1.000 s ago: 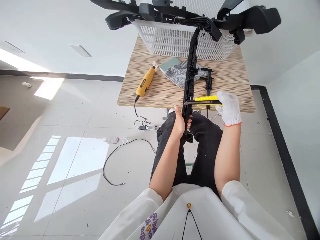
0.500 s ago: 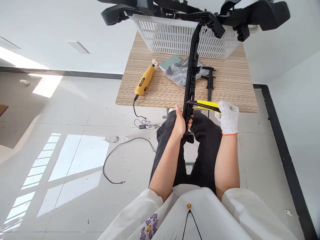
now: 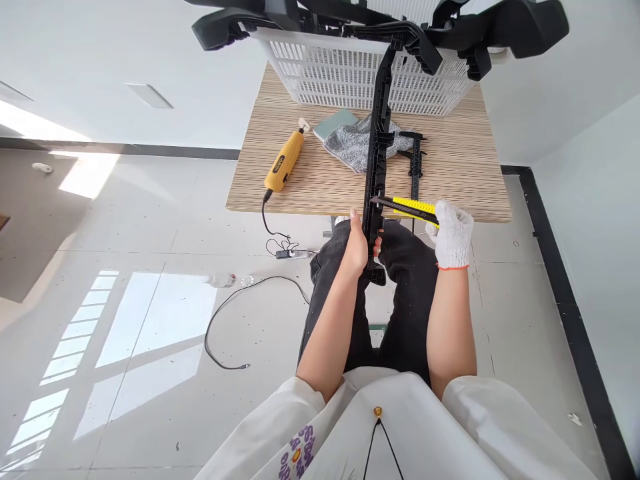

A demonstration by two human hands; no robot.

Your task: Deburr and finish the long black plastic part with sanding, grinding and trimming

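My bare left hand (image 3: 360, 243) is wrapped round the lower end of a long black plastic part (image 3: 379, 147). The part stretches from above my lap, over the table edge, up to the basket. In a white knitted glove, my right hand (image 3: 451, 233) grips a yellow and black utility knife (image 3: 413, 209). The knife's blade end points left and meets the part just above my left hand; whether it cuts into the plastic I cannot tell. Some left fingers are hidden behind the part.
On the wood-grain table (image 3: 450, 180) lie a yellow rotary tool (image 3: 285, 162), a grey cloth (image 3: 350, 147), a green booklet (image 3: 334, 123) and black calipers (image 3: 415, 163). Behind them stands a white basket (image 3: 325, 73) with black plastic parts (image 3: 515, 30). A cable (image 3: 213, 320) lies on the floor.
The whole view has shifted slightly, with things appearing a little further left. Both hands keep their grips, and the knife end stays at nearly the same place on the part.
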